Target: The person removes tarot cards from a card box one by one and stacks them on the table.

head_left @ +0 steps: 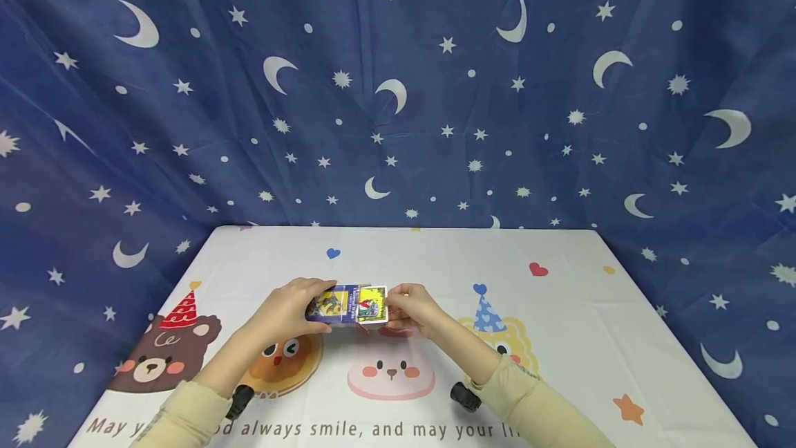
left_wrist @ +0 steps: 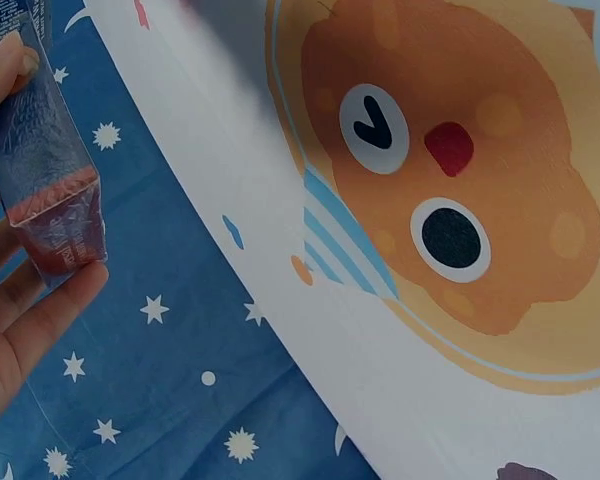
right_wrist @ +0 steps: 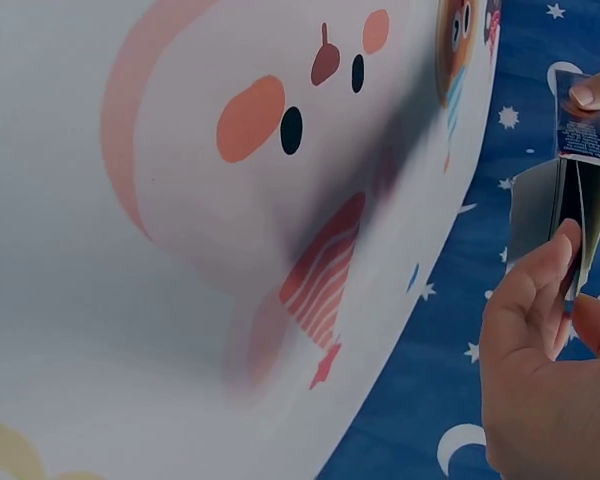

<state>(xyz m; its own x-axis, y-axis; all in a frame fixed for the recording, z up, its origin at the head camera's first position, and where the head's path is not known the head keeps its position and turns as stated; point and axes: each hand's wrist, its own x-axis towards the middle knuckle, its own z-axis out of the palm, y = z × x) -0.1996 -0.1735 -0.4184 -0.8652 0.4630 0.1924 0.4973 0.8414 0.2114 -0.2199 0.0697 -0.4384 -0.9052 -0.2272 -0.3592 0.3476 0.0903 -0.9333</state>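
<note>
Above the table, my left hand (head_left: 289, 308) grips a blue tarot card box (head_left: 331, 304) with a picture on its front, thumb on one long edge and fingers on the other. Out of the box's right end juts a stack of cards (head_left: 372, 304), its top card yellow with a red figure. My right hand (head_left: 413, 308) pinches the outer end of those cards between thumb and fingers. The right wrist view has the box's end flap (right_wrist: 532, 212) folded out beside the cards. Shiny clear wrap (left_wrist: 65, 230) covers the box's closed end in the left wrist view.
A white tablecloth (head_left: 435, 254) printed with cartoon animals, hearts and lettering covers the table. Behind it hangs a blue curtain (head_left: 348, 157) with moons and stars. Dark wrist devices sit at the left cuff (head_left: 240, 401) and right cuff (head_left: 465, 396).
</note>
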